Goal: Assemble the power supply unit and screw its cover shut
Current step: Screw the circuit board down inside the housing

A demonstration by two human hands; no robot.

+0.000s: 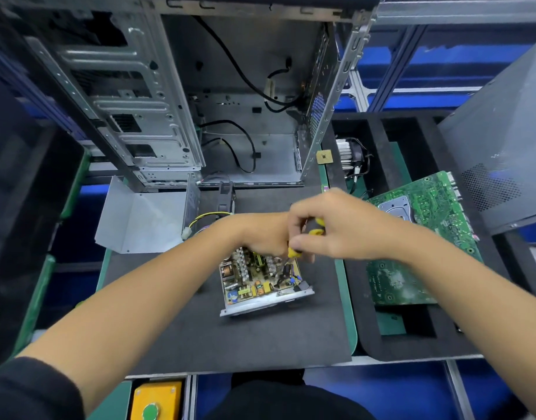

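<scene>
The power supply unit (260, 283) lies open on the black mat, its circuit board bare in a grey metal base tray. Its grey metal cover (142, 216) rests apart at the back left, with yellow and black wires (206, 218) beside it. My right hand (336, 228) grips a yellow and black screwdriver (316, 227), whose tip points down into the far right part of the board. My left hand (260, 234) rests on the unit's far edge next to the screwdriver; its fingers are hidden behind the right hand.
An open computer case (230, 86) stands at the back. A green motherboard (412, 237) lies on black foam at the right, with a heatsink fan (350, 159) and a small CPU chip (324, 157) behind it. A yellow button box (156, 401) sits at the near edge.
</scene>
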